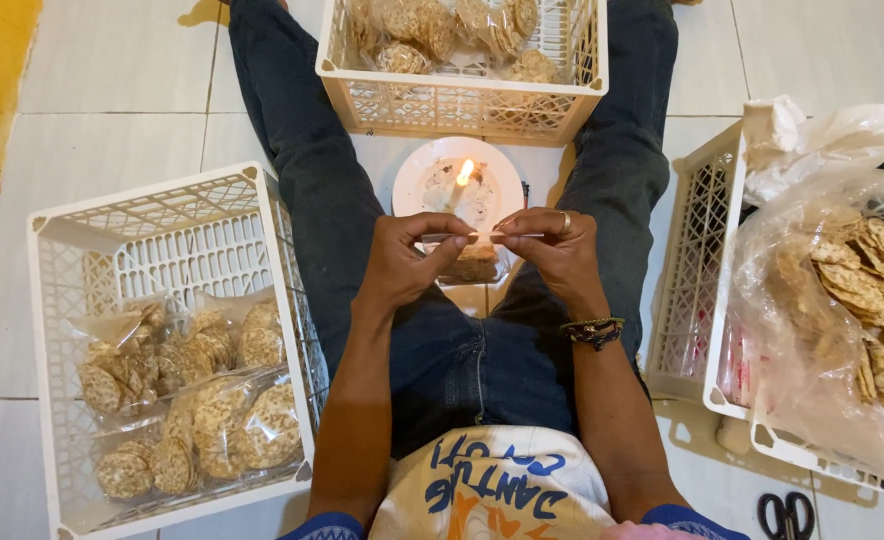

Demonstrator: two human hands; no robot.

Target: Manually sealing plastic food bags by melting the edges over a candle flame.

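I look down and see my two hands close together over my lap. My left hand and my right hand each pinch one end of the top of a small clear bag of crackers. The fingers of both hands are shut tight on the thin plastic edge, and the edge is stretched flat between them. The bag hangs down just under my fingers, with round brown crackers inside it. Just past my fingers a lit candle stands on a white plate on the floor, and its little flame is just beyond the plastic edge. Farther past the plate sits a cream crate with more packed cracker bags in it. Out to the side of my left fingers is a white crate with a few filled bags lying in the bottom. Out to the side of my right fingers is another white crate, and a big clear sack of loose crackers rests in it. Black scissors lie on the floor tiles near my right elbow. I wear a ring and dark wristbands on my right hand.
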